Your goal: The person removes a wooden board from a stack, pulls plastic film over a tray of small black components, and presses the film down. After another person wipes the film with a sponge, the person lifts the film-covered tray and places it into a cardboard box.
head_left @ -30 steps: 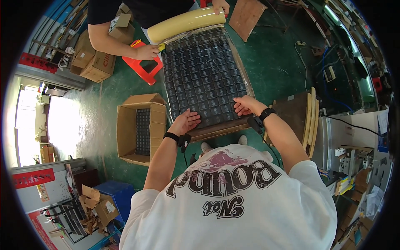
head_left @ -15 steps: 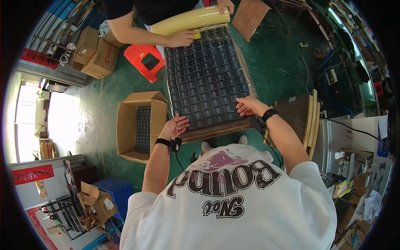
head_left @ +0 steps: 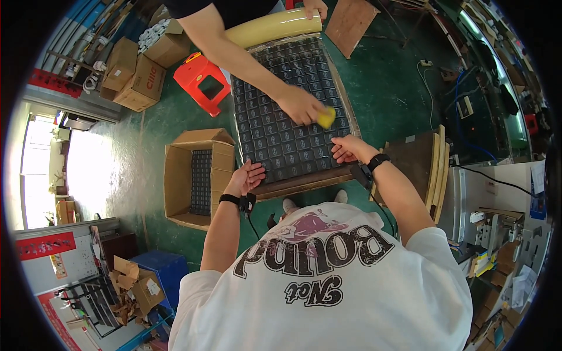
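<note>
A sheet of black square pads point(head_left: 287, 137) in rows lies on a brown board point(head_left: 304, 185), with glossy clear film point(head_left: 346, 105) showing along its sides. My left hand point(head_left: 247, 176) is at the near left corner, fingers curled in at the film's edge. At the near right side, my right hand point(head_left: 349, 149) has its fingers bent together on that edge. Their exact grip is partly hidden. Across from me, a co-worker's hand point(head_left: 300, 105) presses a yellow scraper or pad point(head_left: 326, 117), blurred by motion, on the sheet. The co-worker's other hand point(head_left: 316, 8) holds a yellowish film roll point(head_left: 275, 29).
An open carton point(head_left: 222, 184) with more black pad sheets stands on the floor at left. Beyond it is a red plastic stool point(head_left: 202, 85). Wooden boards point(head_left: 439, 169) stand at right. More cartons point(head_left: 140, 85) sit at far left.
The co-worker's hand with the yellow scraper or pad has swept from the sheet's far edge toward me and to the right, near my right hand. My hands have stayed in place.
</note>
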{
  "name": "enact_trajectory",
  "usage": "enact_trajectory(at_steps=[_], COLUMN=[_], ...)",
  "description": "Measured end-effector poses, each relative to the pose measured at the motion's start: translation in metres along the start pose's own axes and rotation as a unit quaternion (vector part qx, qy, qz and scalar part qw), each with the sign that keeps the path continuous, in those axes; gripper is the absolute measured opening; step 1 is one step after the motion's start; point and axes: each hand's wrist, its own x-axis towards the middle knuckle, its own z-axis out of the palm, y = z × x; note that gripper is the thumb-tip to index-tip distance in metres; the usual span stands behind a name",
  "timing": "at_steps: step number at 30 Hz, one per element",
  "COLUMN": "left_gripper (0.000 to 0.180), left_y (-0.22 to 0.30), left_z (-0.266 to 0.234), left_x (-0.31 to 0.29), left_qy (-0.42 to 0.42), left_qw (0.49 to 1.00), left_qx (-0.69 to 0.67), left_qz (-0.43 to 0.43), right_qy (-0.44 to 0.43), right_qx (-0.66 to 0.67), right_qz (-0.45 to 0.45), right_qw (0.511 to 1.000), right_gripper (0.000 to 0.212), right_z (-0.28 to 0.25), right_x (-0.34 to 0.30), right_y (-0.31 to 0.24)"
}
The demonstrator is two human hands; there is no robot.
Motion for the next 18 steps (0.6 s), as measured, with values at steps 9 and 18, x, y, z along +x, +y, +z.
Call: enact_trajectory(at_steps=[9, 18], left_gripper=[0.046, 0.046], left_y=[0.000, -0.002], left_z=[-0.001, -0.015], left_x=[-0.004, -0.015], left_qy=[-0.004, -0.019], left_qw=[1.000, 0.999], left_qx=[0.009, 0.028], left_qz=[0.002, -0.009], right_qy=[-0.008, -0.065], right_qx=[0.009, 0.100], right_qz=[-0.008, -0.041], right_qw=[1.000, 0.992], right_gripper=[0.038, 0.035], right_z=[-0.002, -0.016], right_x=[-0.003, -0.006], right_y=[0.001, 0.011])
